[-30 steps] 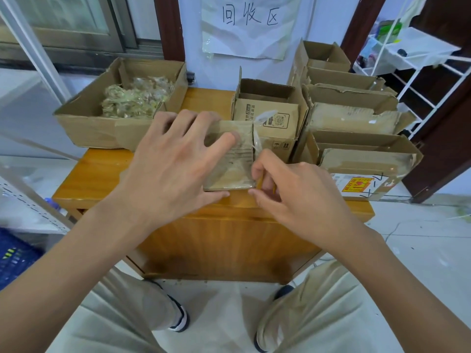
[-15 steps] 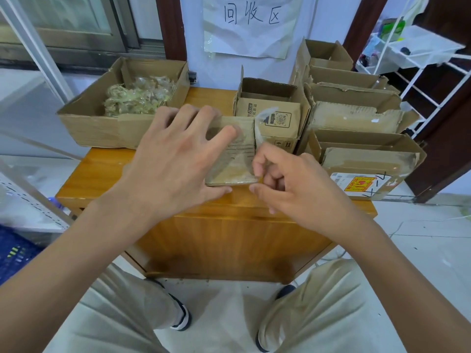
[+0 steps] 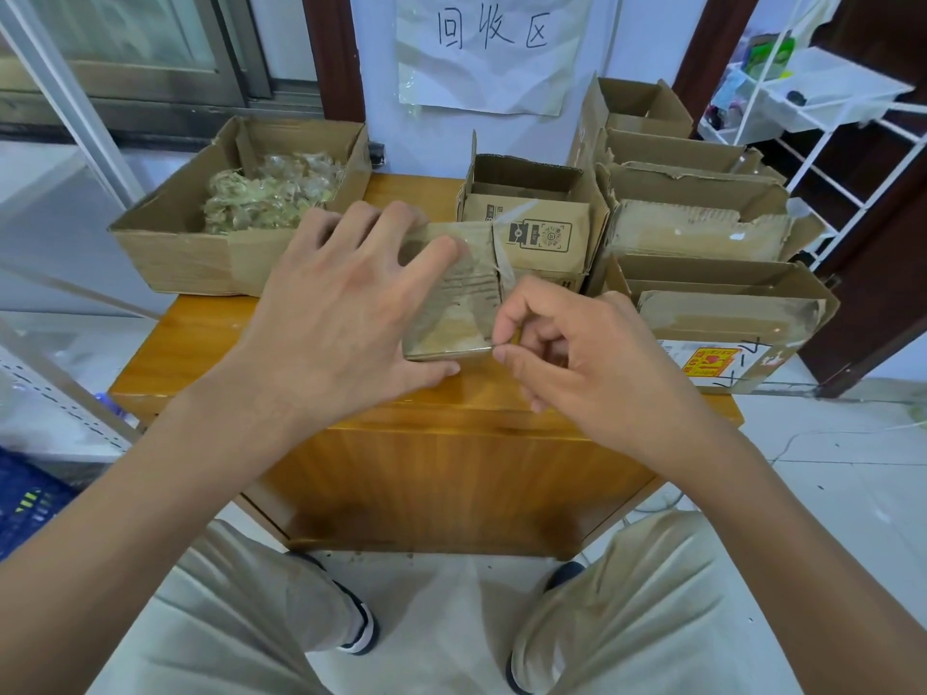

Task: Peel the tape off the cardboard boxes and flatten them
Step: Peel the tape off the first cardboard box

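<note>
Left hand [image 3: 346, 313] lies spread over the small taped box [image 3: 454, 298], fingers straight across its top, thumb against the near edge, pressing it onto the wooden counter [image 3: 200, 338]. Right hand [image 3: 582, 358] sits just right of it, thumb and index pinching a clear tape [image 3: 504, 278] strip at the box's right near corner. Just beyond the hands, an open printed box [image 3: 539, 218]. Far left of the left hand, an open box of crumpled tape [image 3: 271, 193]. Right of the right hand, stacked open cardboard boxes [image 3: 712, 273]. Farther back, a paper sign [image 3: 491, 47] on the wall.
</note>
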Demonstrator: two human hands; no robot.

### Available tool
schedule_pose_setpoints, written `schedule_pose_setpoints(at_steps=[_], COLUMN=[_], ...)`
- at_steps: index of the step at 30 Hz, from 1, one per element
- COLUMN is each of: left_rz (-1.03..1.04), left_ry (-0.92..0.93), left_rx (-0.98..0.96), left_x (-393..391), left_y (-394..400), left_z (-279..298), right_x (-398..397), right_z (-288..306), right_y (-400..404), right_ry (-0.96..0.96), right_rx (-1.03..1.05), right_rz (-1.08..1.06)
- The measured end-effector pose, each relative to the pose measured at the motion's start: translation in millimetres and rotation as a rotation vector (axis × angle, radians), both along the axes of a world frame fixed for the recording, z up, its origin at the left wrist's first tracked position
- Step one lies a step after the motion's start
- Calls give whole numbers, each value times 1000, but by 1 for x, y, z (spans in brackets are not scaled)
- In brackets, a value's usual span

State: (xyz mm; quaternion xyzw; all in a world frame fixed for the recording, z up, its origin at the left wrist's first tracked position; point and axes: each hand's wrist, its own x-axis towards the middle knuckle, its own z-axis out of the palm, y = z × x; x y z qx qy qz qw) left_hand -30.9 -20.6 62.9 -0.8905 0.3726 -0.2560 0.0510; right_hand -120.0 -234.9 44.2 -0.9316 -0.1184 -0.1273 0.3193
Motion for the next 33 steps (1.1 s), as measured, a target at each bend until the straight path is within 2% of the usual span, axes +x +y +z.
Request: schedule_pose_setpoints(at_steps=[8,12,17,25,33], left_rz=[-27,-12,2,-2,-10], left_ry=[45,44,29,16,63], left_rx=[-31,-27,-5,-21,-62], left_x=[1,0,-3,-4,3], left_y=[2,0,-3,-4,1], left_z=[4,4,4,1,2], right_x=[-1,-2,-5,-10,-8], right_z=[5,3,-2,3,4], right_y=[-9,-5,3,10,8], right_ry=[-3,4,-41,-26,-38], right_rx=[94,197,8,84,99], right_rz=[117,87,26,-7,52])
